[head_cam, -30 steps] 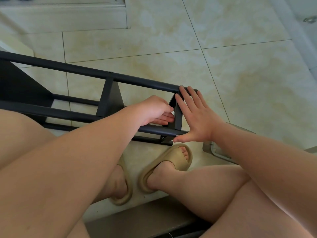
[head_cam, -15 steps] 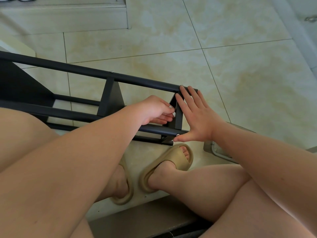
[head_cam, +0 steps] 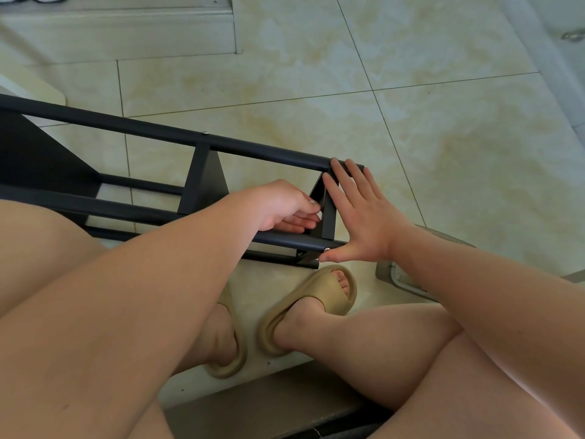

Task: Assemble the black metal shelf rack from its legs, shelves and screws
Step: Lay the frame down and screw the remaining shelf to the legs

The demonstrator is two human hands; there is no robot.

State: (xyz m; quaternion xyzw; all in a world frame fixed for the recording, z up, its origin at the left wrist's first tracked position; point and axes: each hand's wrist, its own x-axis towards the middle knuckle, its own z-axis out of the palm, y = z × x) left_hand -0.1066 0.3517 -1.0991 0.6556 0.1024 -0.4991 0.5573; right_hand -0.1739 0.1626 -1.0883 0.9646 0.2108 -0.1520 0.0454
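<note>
Steadies end shelf of the rack with right hand spread flat; works behind that shelf with left hand, fingers curled — on what, cannot tell. Seemingly near done — last fastenings left.

The black rack runs off the frame's left edge. The left hand has its fingertips tucked behind the end plate; whether they hold anything cannot be told. At right, a grey object lies mostly under the right forearm.
</note>
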